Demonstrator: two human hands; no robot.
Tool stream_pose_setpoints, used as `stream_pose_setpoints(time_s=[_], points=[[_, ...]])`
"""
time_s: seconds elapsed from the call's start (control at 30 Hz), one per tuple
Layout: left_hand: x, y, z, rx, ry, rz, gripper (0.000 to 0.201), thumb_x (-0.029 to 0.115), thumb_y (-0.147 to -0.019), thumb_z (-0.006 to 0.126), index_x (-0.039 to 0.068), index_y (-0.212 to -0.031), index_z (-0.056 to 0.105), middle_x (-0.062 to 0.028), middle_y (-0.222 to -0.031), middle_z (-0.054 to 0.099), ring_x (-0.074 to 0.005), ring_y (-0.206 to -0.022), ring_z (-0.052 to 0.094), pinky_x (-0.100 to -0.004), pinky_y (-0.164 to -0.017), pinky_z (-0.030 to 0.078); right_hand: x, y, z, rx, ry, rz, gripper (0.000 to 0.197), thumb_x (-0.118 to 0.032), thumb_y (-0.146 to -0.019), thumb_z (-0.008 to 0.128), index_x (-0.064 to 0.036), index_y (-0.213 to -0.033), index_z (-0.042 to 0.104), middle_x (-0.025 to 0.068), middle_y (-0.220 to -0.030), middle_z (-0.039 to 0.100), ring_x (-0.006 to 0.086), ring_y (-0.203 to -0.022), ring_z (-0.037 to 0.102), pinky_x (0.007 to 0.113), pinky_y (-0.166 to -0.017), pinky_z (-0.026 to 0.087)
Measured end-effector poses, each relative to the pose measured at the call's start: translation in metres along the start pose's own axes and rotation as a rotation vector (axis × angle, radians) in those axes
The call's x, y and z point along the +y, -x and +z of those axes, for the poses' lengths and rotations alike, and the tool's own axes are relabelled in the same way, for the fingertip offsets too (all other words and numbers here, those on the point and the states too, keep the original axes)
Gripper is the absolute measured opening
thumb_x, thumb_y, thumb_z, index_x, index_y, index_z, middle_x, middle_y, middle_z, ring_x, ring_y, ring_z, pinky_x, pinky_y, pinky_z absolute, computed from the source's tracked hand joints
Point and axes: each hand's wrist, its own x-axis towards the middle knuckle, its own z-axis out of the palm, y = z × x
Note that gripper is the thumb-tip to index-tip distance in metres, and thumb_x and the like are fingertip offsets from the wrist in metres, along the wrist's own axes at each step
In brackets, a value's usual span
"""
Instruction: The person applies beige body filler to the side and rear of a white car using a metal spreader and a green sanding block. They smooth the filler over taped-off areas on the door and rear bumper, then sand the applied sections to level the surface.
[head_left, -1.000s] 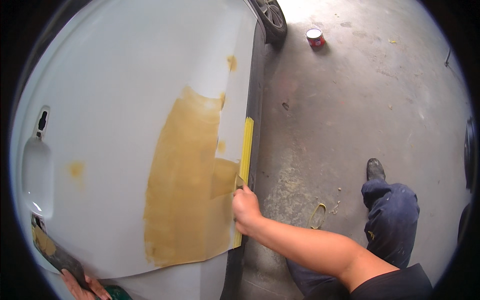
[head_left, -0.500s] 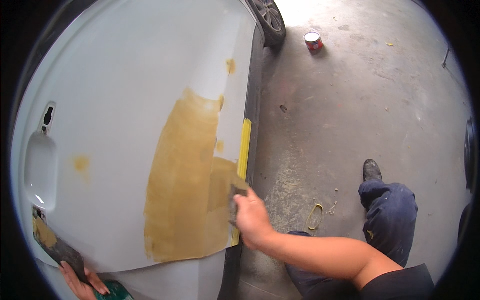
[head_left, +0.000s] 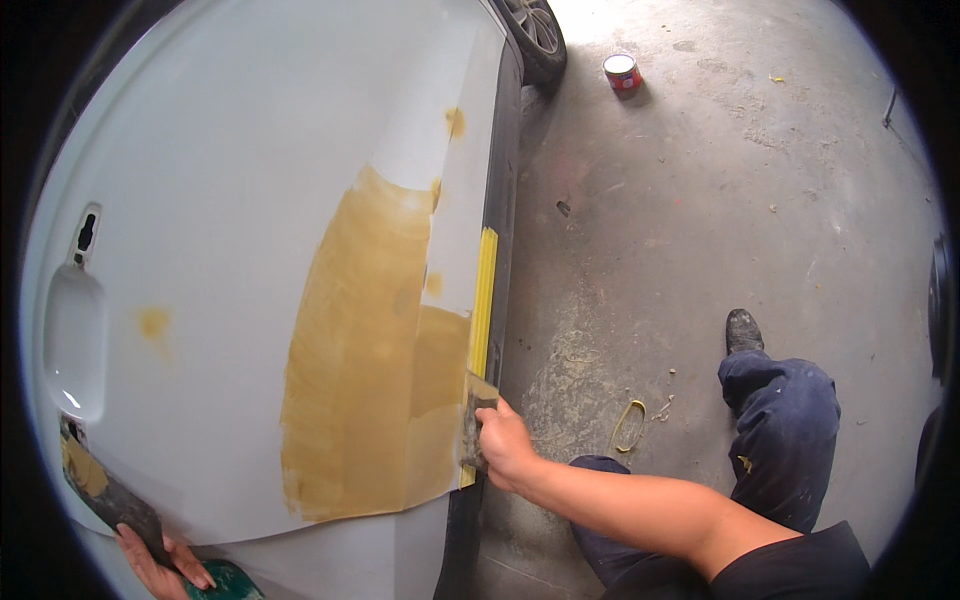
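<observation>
A small spreader is gripped by the right hand and pressed on the tan filler patch at the white car door's lower edge. A dark mixing board is grasped by the left hand near the door handle recess.

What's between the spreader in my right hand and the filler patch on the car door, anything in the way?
Nothing visible. The right hand holds the spreader directly against the lower right edge of the tan filler patch on the white door panel, beside the yellow tape strip. No object sits between them.
</observation>
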Motion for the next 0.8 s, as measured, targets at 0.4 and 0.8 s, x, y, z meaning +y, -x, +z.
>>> stream_pose_setpoints(time_s=[0.4, 0.8], points=[[0.024, 0.014, 0.016, 0.063, -0.068, 0.004, 0.047, 0.033, -0.109, 0.039, 0.012, -0.150, 0.051, -0.0193, -0.146, 0.048, -0.0167, -0.100, 0.060, -0.0229, -0.093, 0.049, 0.008, -0.014, 0.020, 0.104, 0.158, -0.030, 0.053, -0.007, -0.095, 0.036, -0.0030, -0.147, 0.047, 0.0188, -0.124, 0.057, 0.0281, -0.112, 0.056, 0.037, -0.102, 0.044], [0.006, 0.005, 0.009, 0.053, -0.212, 0.172, 0.048, 0.035, -0.109, 0.040, 0.011, -0.149, 0.052, -0.0214, -0.146, 0.048, -0.0240, -0.108, 0.057, -0.0285, -0.095, 0.045, -0.027, 0.084, 0.086, -0.106, 0.607, -0.303, 0.052, -0.008, -0.098, 0.045, -0.0100, -0.150, 0.047, 0.0197, -0.123, 0.050, 0.0317, -0.106, 0.055, 0.037, -0.097, 0.046]])
